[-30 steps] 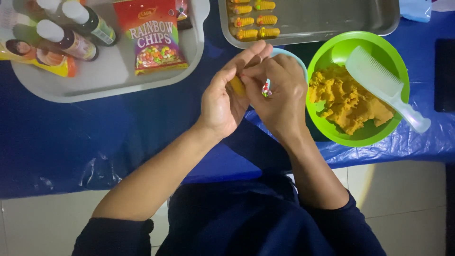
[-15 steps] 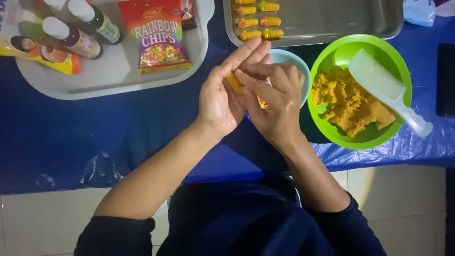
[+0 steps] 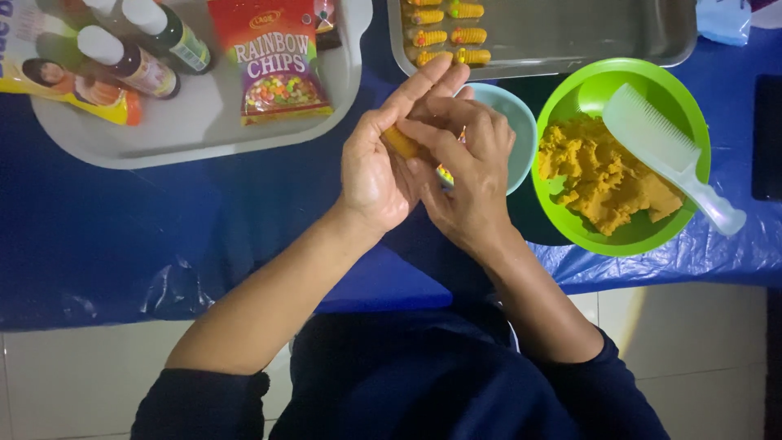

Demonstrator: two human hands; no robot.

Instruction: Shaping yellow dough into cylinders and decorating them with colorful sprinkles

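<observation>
My left hand [image 3: 383,155] lies palm-up over the blue table cover, with a small roll of yellow-orange dough [image 3: 401,142] across its palm. My right hand [image 3: 464,175] is laid over it, fingers pressing on the dough roll. Under my right hand sits a pale blue bowl [image 3: 513,122] in which coloured candy bits [image 3: 445,173] peek out. To the right stands a green bowl [image 3: 570,94] holding a heap of the same orange dough [image 3: 599,175], with a pale green comb [image 3: 672,155] resting on it.
A steel baking tray [image 3: 586,37] at the back holds several shaped dough pieces [image 3: 448,37]. A grey tray [image 3: 204,122] at the left carries a red bag of coloured chips [image 3: 277,61], small bottles [image 3: 147,49] and a yellow packet [image 3: 61,81]. A dark flat object [image 3: 767,134] lies far right.
My right hand has slid across the left palm, rolling the dough, and its fingers now point more to the left. The view has shifted slightly.
</observation>
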